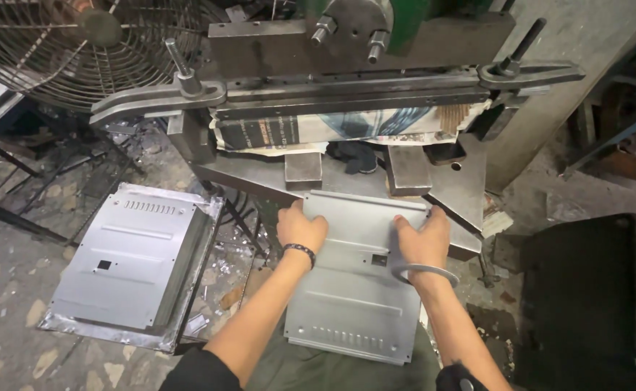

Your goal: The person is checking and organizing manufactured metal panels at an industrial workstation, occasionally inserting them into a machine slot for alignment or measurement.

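Both hands, left (pixel 301 228) and right (pixel 424 239), are gripping the panel's (pixel 354 289) side edges below the press (pixel 354 43). It is looking thin, stiff, sharp-edged; the side edges are seeming the safest hold.

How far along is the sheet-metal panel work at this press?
Done, it seems: a stack of similar panels with slots and a square hole lies at the left. In hand: the left hand and right hand each grip a side edge of one metal panel, its far edge at the press bed under the die. Left: the pictures show no pile of unworked sheets, so the remaining count cannot be told.
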